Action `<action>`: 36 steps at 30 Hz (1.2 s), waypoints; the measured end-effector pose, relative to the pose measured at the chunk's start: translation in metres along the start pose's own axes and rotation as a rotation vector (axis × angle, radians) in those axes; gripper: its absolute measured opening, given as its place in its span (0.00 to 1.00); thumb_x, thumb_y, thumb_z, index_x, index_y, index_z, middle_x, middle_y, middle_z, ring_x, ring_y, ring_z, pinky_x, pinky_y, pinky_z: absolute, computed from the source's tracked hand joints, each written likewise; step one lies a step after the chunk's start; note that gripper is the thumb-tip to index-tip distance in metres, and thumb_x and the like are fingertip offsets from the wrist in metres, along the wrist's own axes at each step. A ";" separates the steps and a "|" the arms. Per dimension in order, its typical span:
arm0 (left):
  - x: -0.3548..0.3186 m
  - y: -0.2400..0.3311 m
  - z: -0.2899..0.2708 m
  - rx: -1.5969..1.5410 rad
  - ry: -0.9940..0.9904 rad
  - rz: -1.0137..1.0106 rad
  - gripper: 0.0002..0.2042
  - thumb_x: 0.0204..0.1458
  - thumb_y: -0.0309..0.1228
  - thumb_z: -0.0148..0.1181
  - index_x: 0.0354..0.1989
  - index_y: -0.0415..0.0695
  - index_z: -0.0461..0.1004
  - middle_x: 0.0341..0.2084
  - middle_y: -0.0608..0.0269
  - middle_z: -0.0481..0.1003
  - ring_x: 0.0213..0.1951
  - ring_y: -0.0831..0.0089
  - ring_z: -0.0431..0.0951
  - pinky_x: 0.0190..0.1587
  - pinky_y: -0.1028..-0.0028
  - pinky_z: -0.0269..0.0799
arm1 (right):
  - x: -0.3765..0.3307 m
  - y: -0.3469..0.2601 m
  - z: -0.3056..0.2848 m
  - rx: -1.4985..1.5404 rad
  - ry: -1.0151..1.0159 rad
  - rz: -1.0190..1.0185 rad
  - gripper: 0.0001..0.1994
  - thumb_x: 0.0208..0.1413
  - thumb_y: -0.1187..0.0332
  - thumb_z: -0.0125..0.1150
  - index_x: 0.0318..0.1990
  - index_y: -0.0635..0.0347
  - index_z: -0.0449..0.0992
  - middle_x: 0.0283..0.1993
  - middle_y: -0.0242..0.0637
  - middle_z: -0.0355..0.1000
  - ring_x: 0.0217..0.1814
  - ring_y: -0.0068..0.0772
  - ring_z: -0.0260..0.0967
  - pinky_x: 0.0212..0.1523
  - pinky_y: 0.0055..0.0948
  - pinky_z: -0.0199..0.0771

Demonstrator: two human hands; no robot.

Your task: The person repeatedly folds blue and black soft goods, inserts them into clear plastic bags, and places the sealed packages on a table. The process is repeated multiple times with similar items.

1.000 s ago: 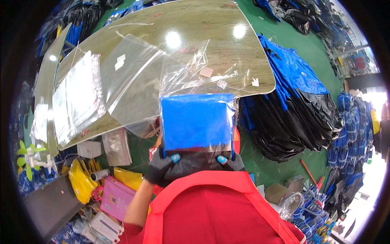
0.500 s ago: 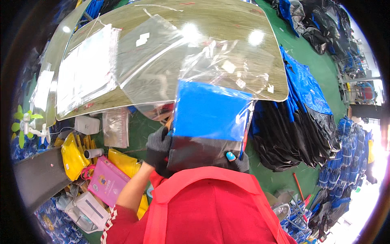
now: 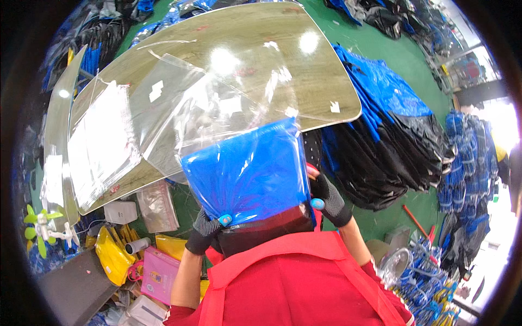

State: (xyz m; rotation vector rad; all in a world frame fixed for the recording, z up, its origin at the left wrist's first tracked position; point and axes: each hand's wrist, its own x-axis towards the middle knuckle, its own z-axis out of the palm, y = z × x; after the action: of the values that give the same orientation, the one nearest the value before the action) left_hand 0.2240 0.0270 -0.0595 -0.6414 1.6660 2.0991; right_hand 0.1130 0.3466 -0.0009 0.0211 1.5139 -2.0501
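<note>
The table (image 3: 255, 24) has a glossy wood-grain top with a pale rim, rounded corners, a few reddish marks and bright light reflections. On its left part lies a stack of clear plastic bags (image 3: 103, 146), and just beside it a single clear bag (image 3: 157, 111), slanted and passing over the near edge. Small white scraps (image 3: 156, 91) rest toward the left, and another white scrap (image 3: 334, 107) near the right-hand corner. The clear sleeve end (image 3: 217, 130) of the held package reaches over the near edge; whether it touches the surface cannot be told.
</note>
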 end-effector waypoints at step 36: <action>0.029 0.021 -0.006 -0.331 0.082 0.176 0.31 0.58 0.51 0.54 0.64 0.44 0.60 0.56 0.59 0.69 0.54 0.68 0.71 0.55 0.66 0.70 | 0.030 -0.005 0.012 -0.295 -0.182 0.057 0.34 0.50 0.54 0.69 0.61 0.63 0.65 0.56 0.40 0.70 0.55 0.30 0.68 0.56 0.32 0.69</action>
State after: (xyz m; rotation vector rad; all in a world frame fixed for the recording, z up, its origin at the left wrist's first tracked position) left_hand 0.1891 0.0171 -0.0601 -0.7088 1.4732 2.5378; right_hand 0.0893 0.3240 -0.0030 -0.2283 1.6624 -1.7167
